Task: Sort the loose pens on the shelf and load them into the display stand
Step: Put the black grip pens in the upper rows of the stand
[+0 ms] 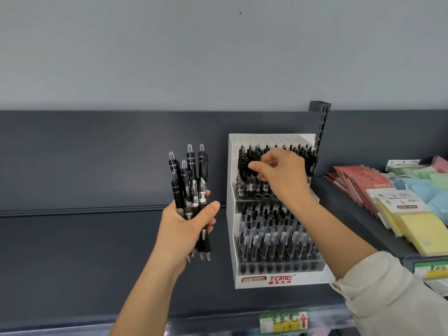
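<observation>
Right hand (281,173) pinches pen (253,166) in stand (278,278); left hand (186,229) grips bundle (191,180).

Shelf (72,251): dark grey, with a raised rear panel.
On it: white display stand (278,280), upright at the right end.
Front edge: price tag (283,321).
Neighbouring shelf (351,209): pink packets (356,180), yellow pads (417,229).

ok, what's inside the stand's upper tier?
Black pens upright in the back rows, empty holes in front. The right hand, pinching one pen, hides the middle.

Left grip (186,229) holds pens (191,180), right grip (281,170) pinches pen (254,166).
</observation>
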A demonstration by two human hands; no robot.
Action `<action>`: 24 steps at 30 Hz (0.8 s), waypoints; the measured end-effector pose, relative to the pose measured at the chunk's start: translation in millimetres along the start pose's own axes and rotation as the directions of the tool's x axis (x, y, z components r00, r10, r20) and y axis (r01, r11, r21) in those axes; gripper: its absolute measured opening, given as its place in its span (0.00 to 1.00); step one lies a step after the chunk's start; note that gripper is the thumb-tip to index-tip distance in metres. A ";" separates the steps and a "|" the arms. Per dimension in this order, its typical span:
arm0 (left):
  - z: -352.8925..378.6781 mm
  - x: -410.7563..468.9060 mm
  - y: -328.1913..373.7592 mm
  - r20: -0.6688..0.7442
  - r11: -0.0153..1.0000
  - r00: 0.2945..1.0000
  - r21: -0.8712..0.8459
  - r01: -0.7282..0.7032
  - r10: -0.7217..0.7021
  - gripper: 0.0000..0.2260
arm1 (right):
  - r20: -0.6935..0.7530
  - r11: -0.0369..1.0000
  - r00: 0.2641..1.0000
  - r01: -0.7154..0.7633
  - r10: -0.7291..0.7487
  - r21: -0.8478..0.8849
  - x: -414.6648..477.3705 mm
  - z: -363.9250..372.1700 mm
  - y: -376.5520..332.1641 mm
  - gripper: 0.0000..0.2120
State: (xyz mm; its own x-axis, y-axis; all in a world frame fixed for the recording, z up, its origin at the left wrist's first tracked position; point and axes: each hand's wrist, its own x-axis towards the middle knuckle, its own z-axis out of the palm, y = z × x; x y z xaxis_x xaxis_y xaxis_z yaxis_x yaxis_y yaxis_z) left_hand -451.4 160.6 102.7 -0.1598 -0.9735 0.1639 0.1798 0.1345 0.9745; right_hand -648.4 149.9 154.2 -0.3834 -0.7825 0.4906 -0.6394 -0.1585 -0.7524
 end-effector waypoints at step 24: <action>40.5 4.6 20.9 0.208 1.000 0.978 0.023 0.006 -0.010 0.11 | 0.382 0.899 0.923 -0.207 0.049 0.386 -32.0 -11.1 -22.4 0.04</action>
State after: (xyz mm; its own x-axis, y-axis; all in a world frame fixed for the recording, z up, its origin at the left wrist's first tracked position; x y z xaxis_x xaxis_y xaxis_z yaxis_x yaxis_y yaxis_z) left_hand -487.6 166.5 130.1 -0.3604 -0.9148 0.1822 0.1569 0.1331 0.9786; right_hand -629.2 185.1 160.2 -0.1300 -0.9600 0.2479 -0.2385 -0.2124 -0.9476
